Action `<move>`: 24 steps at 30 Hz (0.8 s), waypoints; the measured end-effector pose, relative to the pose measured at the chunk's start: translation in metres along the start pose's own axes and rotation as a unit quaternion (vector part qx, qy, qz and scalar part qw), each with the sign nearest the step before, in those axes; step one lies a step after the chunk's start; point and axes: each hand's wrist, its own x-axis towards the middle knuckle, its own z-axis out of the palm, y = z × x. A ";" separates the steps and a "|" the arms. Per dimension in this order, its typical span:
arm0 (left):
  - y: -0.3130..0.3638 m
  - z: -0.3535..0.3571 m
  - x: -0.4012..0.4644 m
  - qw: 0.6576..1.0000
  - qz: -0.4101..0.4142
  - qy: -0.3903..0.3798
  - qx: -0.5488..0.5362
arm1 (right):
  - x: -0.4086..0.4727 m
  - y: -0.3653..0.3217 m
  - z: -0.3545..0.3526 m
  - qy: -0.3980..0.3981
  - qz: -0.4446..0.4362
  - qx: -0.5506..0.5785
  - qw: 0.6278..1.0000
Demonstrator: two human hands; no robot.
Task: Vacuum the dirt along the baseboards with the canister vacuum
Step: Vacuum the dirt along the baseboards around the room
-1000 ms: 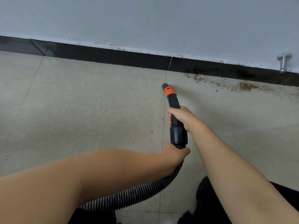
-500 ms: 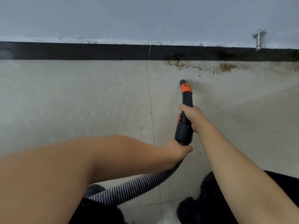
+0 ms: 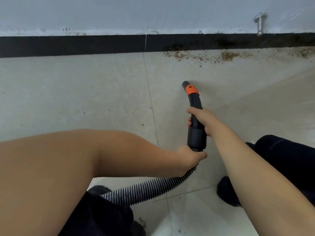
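A black vacuum wand (image 3: 195, 106) with an orange collar points at the tiled floor, its mouth a short way in front of the black baseboard (image 3: 85, 46). My right hand (image 3: 200, 120) grips the wand's middle. My left hand (image 3: 190, 156) grips the ribbed grey hose (image 3: 148, 188) just below the wand's black cuff. Brown dirt (image 3: 213, 56) lies scattered along the baseboard's foot to the right of the wand's tip, apart from it. The canister itself is out of view.
A metal door stop (image 3: 260, 23) sticks out of the pale wall above the baseboard at right. My dark-trousered legs and dark slippers (image 3: 226, 191) are at the bottom. Small specks dot the light floor tiles (image 3: 68, 92) to the left.
The view has shifted right and closer to the wall, so the dirt patch now sits more central. The wand has swung slightly right with both hands keeping their grips.
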 end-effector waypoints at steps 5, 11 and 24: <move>0.005 0.003 0.008 0.999 0.008 -0.014 0.040 | 0.004 0.009 -0.020 0.053 0.013 0.073 0.996; 0.012 -0.009 0.020 0.998 0.010 0.067 0.018 | 0.017 -0.013 0.003 -0.014 -0.020 0.052 0.998; 0.063 0.029 0.052 0.997 0.006 0.080 0.007 | 0.053 -0.040 -0.052 -0.015 -0.015 0.074 0.997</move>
